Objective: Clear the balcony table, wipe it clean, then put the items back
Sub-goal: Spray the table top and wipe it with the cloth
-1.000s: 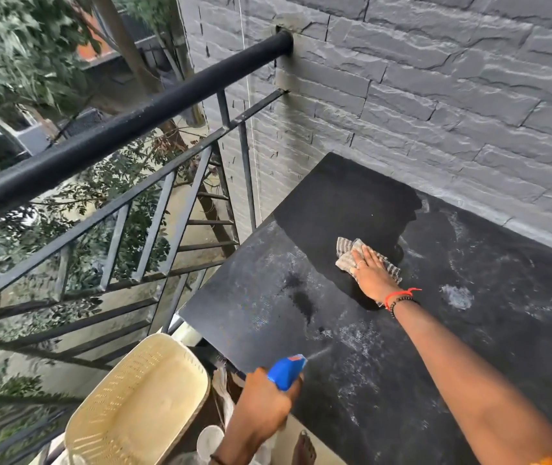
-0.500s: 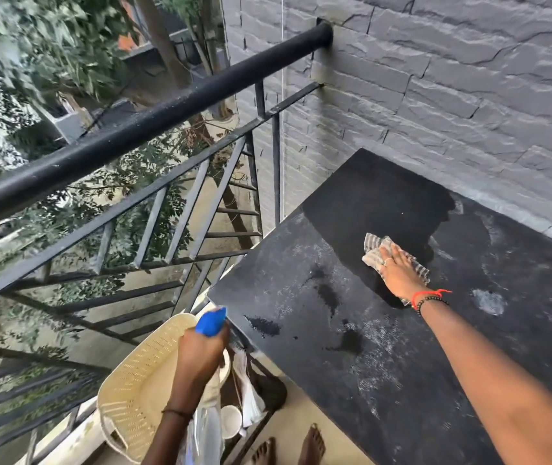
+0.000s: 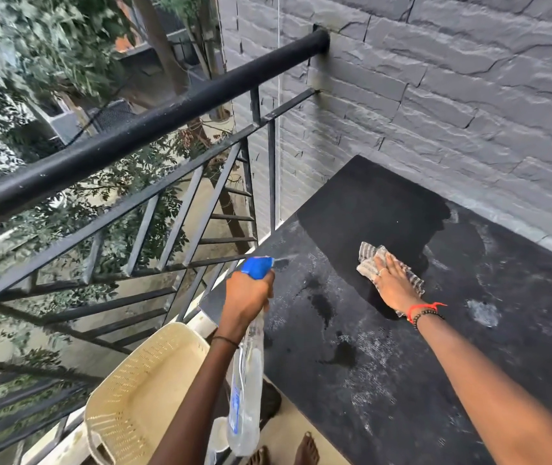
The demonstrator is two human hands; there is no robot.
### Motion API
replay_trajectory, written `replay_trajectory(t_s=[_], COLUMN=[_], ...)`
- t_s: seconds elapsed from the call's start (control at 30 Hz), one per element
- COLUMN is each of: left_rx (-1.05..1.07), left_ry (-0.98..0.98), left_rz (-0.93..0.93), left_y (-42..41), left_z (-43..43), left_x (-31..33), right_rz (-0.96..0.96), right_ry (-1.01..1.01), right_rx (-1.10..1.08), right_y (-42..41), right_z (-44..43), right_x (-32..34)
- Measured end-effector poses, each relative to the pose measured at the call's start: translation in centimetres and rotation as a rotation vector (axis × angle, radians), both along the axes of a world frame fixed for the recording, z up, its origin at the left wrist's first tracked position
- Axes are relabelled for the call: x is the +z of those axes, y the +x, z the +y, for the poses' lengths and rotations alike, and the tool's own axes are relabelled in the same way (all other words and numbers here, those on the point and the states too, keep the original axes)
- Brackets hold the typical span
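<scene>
the bench (image 3: 418, 397) has a flat black top, and its far edge stands against the grey stone wall (image 3: 469, 112). the far left corner of the top is an even, deep black patch (image 3: 368, 203). the rest looks grey with dust and has pale streaks (image 3: 368, 370). one whitish spot (image 3: 482, 312) is near the right side. two small dark wet marks (image 3: 321, 303) are on the left part, one behind the other. a striped cloth (image 3: 368, 258) lies crumpled on the top, at the border between the black patch and the dusty part.
</scene>
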State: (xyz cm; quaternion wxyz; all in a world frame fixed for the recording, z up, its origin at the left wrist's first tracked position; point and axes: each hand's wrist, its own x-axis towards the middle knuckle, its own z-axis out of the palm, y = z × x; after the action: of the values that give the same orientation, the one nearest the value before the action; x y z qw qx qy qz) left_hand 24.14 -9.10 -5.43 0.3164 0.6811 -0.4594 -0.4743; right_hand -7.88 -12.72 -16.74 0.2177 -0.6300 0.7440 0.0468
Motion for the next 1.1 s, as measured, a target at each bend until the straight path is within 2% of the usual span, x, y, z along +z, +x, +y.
replay_trajectory(t_s=[0.2,0.33,0.6,0.77,0.9,0.97,1.1], left_rx=[0.025,0.083,0.18,0.193,0.206,0.225,0.243], left_ry=[-0.031,-0.072,-0.041,-0.073,-0.099,-0.094,-0.08], left_rz=[0.025,0.021,0.034,0.05,0.075,0.089,0.087], left_y=[0.5,1.8,3.5,4.3,5.2,5.6,6.3], left_z=[-0.4,-1.1,-2.0,-2.7,-3.2,-3.4,-3.4], left_x=[-0.7,-0.8,-1.1,-1.0,-1.1,-1.3,-1.7], right_rz=[0.016,0.03,-0.048,-0.006,0.011,0.01,0.01], right_ry=[-0.028,-0.074,-0.181,-0.229,-0.273,-0.286,-0.27], right_rx=[0.005,0.028,0.283,0.55,0.716,0.695,0.471], right_y=[0.6,2.9,13.1,16.9,14.7,11.9,7.6], right_z=[-1.5,-5.6,-12.0,-8.5,-2.7,-1.7,-5.8], right_x=[-0.2,0.4,0.5,-1.4,-2.8,-2.7,-1.4])
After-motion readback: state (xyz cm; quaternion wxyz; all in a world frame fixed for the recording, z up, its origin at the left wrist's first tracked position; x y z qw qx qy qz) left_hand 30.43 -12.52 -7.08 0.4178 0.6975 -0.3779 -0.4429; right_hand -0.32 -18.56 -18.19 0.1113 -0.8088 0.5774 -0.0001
